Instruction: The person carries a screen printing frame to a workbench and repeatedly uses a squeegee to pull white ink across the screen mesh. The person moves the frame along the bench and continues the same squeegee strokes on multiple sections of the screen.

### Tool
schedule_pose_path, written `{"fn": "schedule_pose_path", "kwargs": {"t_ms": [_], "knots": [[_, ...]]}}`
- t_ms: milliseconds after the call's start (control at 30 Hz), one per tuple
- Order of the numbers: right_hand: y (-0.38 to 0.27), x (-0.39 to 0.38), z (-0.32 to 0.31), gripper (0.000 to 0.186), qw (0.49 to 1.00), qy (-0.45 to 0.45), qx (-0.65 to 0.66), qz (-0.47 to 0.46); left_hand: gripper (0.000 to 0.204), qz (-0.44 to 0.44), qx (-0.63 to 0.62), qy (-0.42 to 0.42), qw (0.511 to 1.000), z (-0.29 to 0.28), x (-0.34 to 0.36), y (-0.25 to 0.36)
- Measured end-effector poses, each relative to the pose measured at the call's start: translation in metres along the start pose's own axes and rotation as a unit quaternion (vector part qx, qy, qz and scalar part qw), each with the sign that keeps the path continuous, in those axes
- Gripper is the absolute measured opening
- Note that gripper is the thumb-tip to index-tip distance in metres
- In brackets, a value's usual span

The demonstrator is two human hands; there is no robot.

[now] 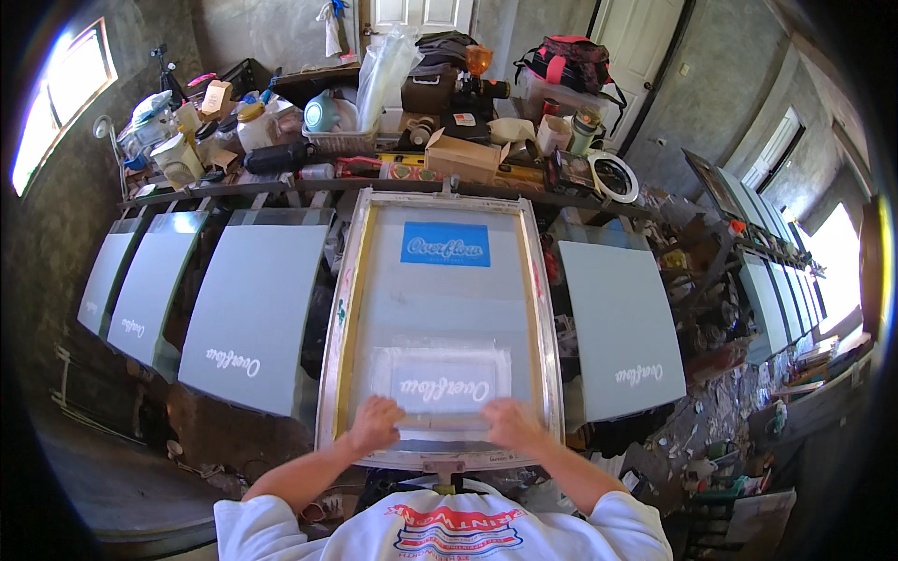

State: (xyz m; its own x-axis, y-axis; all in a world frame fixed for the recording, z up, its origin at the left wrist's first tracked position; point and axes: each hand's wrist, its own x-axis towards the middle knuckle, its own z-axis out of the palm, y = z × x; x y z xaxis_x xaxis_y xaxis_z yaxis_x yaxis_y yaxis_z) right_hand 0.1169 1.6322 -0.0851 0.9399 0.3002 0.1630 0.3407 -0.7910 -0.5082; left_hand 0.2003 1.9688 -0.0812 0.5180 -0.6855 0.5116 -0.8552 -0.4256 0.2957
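A screen printing frame (547,330) lies before me, its pale mesh (440,307) carrying a blue patch (444,244) near the top and a taped rectangle with white script lettering (444,387) near the bottom. My left hand (376,424) is at the lower left of that rectangle, fingers curled. My right hand (510,423) is at its lower right, also curled. Both seem to grip something low on the mesh, which I cannot make out clearly.
Printed pale boards (253,299) (617,323) flank the frame, with more on a right-hand rack (767,299). Behind is a cluttered shelf of jars (257,126), boxes (468,156), bags (571,67) and a ring light (613,182). Scraps (678,449) litter the floor at right.
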Motion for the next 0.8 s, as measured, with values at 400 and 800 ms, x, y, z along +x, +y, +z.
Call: {"fn": "schedule_pose_path", "kwargs": {"t_ms": [400,800], "knots": [[0.015,0.008,0.017,0.026,0.994,0.108,-0.027,0.012,0.034,-0.011,0.013,0.002,1.0,0.013,0.012,-0.006],[-0.034,-0.024,0.003,0.026,0.993,0.106,-0.044,-0.006,0.049,-0.013,-0.016,-0.082,0.996,-0.012,-0.011,0.025]]}}
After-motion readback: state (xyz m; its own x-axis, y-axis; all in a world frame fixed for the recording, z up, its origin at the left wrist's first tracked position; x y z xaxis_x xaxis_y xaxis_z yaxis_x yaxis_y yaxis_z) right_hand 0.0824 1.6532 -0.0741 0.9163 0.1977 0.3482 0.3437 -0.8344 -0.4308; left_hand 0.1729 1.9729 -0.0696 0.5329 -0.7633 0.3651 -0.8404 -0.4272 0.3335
